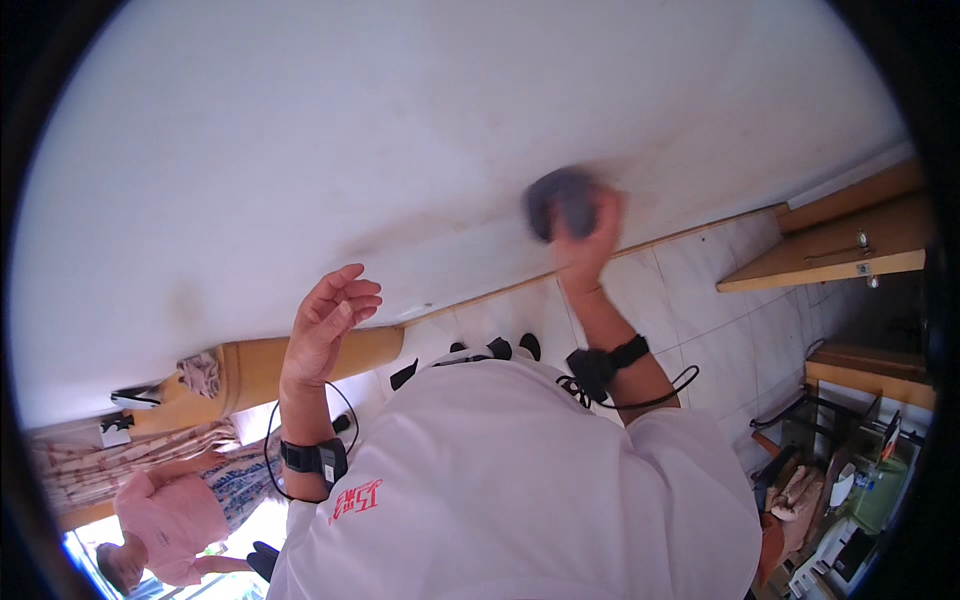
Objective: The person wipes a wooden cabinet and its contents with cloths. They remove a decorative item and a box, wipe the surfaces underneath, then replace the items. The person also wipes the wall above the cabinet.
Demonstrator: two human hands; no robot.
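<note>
In front of me rises a white wall (420, 112) with brownish smudges along its lower part. My right hand (595, 244) grips a dark grey pad or cloth (553, 201) and holds it at the wall. Both are blurred, so the pad's exact kind cannot be told. Further left, my left hand (330, 322) is raised near the wall, its fingers loosely bent and apart, with nothing in them. Whether its fingertips touch the wall is not clear. Black straps with small devices and cables circle both my forearms.
An open wooden door (840, 251) juts out at right above the marble-look tile floor (712, 330). Lower right stands a cluttered table (874, 487). A wooden cabinet (255, 367) bearing a crumpled cloth (199, 373) lies left. Another person (176, 502) in pink stands by the curtain.
</note>
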